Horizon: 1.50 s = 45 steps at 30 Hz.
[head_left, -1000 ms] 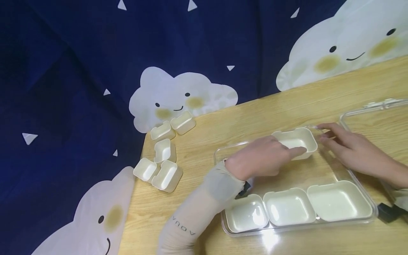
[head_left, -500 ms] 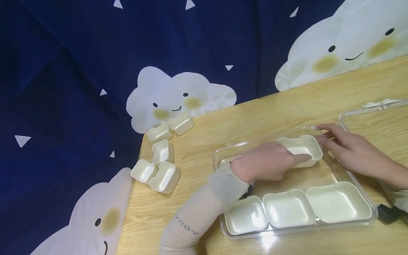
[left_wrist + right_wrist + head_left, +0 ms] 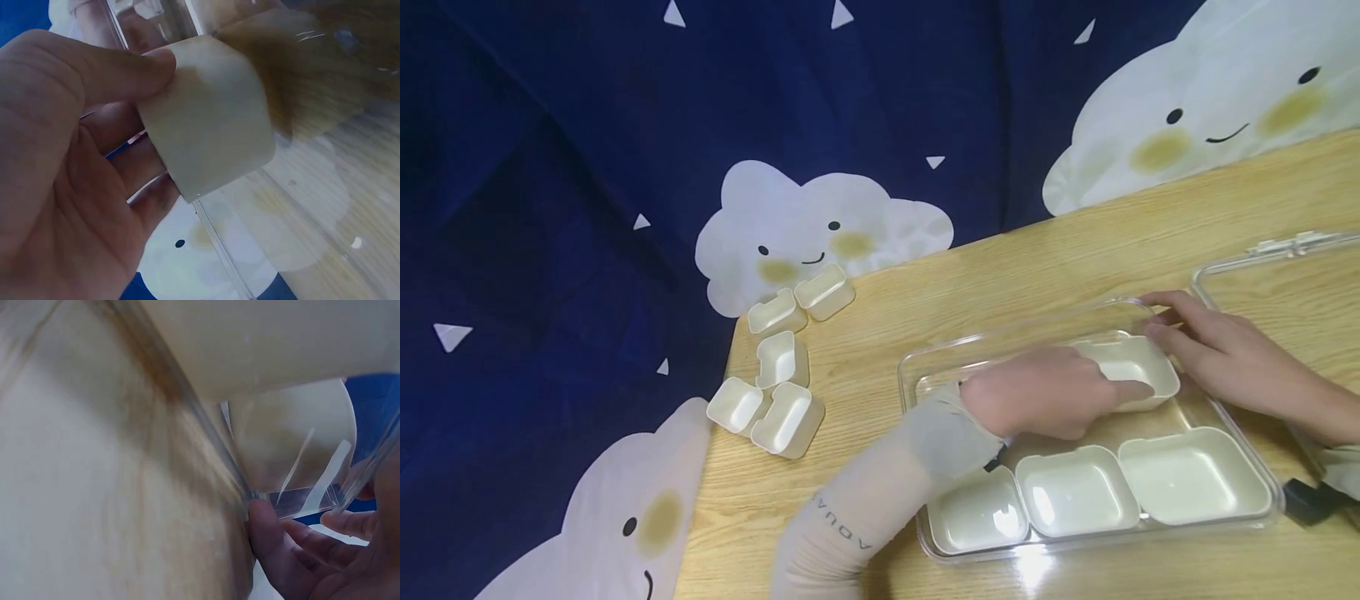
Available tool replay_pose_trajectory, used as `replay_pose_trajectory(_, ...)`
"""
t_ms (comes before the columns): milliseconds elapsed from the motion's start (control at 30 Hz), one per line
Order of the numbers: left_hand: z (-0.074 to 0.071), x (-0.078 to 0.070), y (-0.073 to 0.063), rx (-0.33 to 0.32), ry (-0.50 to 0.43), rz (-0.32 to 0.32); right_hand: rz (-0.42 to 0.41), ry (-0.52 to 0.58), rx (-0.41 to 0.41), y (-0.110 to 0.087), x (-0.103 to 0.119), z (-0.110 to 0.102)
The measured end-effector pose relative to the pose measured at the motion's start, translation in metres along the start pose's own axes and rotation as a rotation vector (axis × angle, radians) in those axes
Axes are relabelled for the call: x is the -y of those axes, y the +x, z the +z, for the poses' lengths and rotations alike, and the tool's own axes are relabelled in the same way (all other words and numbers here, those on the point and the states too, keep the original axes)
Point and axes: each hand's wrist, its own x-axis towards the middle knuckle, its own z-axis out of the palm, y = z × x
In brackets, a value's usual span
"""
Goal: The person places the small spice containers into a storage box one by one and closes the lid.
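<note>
My left hand [image 3: 1045, 392] pinches a cream plastic organizer bin [image 3: 1131, 360], low inside the far right part of a clear plastic box [image 3: 962, 340]. In the left wrist view the thumb lies on the near side of this bin [image 3: 209, 119], fingers behind it. My right hand [image 3: 1247, 358] holds the box's far right corner, thumb and fingertips against the clear wall in the right wrist view. Three cream bins line the box's front side: a left one [image 3: 977, 512], a middle one [image 3: 1077, 492] and a wider right one [image 3: 1195, 477].
Several smaller cream bins stand near the table's left edge, among them a front one [image 3: 788, 421] and a far one [image 3: 825, 292]. To the right lies another clear plastic piece [image 3: 1292, 245], with clasps along its far edge. A dark blue cloud-patterned curtain [image 3: 1000, 100] hangs behind the table.
My left hand has brought the cream bin toward the right and nearer to me, down into the clear box's far right area. My right hand has stayed at the corner.
</note>
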Motion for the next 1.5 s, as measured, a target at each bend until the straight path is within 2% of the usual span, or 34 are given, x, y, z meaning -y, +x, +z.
replay_pose_trajectory(167,-0.001,-0.003,0.002,0.03,-0.034,0.017,0.001,-0.003,0.004,0.0,0.0,-0.001)
replay_pose_trajectory(433,-0.009,-0.011,0.009,0.191,-0.143,-0.013,0.004,-0.004,0.006,0.001,0.002,0.0)
replay_pose_trajectory(733,-0.015,-0.015,0.011,0.284,-0.246,-0.044,0.006,0.014,0.01,0.004,0.004,0.001)
replay_pose_trajectory(833,-0.018,-0.015,0.014,0.315,-0.277,-0.023,0.003,0.012,0.006,0.004,0.004,0.001)
replay_pose_trajectory(967,-0.02,-0.013,0.019,0.316,-0.334,0.021,0.0,0.007,0.008,0.004,0.004,0.002)
replay_pose_trajectory(1067,-0.02,-0.015,0.021,0.31,-0.342,0.043,0.004,0.007,0.014,0.004,0.004,0.002)
replay_pose_trajectory(1233,-0.02,-0.019,0.025,0.313,-0.286,0.057,0.01,0.005,0.013,0.003,0.004,0.003)
replay_pose_trajectory(1500,-0.021,-0.026,0.032,0.308,-0.225,0.043,0.006,0.007,0.01,0.001,0.004,0.003)
